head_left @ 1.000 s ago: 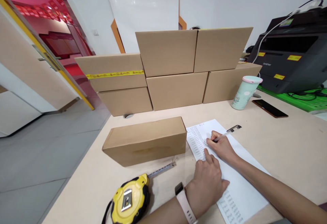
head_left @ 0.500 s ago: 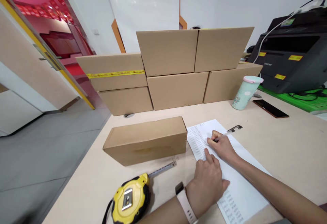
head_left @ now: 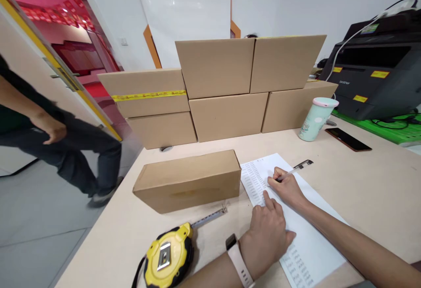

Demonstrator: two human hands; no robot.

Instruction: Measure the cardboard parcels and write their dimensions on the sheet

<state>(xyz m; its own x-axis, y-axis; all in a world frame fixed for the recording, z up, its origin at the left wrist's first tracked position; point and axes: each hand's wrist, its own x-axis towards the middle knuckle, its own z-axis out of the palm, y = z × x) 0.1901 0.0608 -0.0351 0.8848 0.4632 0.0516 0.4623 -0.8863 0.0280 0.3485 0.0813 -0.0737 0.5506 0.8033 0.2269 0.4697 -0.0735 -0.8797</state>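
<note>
A pen (head_left: 288, 174) is gripped in my right hand (head_left: 287, 188), its tip down on a sheet of paper (head_left: 324, 231) with printed columns along its left side. My left hand (head_left: 268, 232), with a pale pink watch band on the wrist, lies on the sheet with index finger and thumb stretched out. Left of the paper sits a long cardboard box (head_left: 194, 187), closed. In front of that box lies a yellow and black tape measure (head_left: 169, 257) with a short length of blade drawn out.
Several cardboard boxes (head_left: 228, 117) stand stacked along the back of the table. A mint-green cup (head_left: 316, 120), a phone (head_left: 348, 139) and a black printer (head_left: 368, 69) are at the right. At the left, a person (head_left: 69, 147) walks beside the table.
A person has come into view at the left, near the door. My right hand and the pen have shifted very slightly right; my left hand stays in place.
</note>
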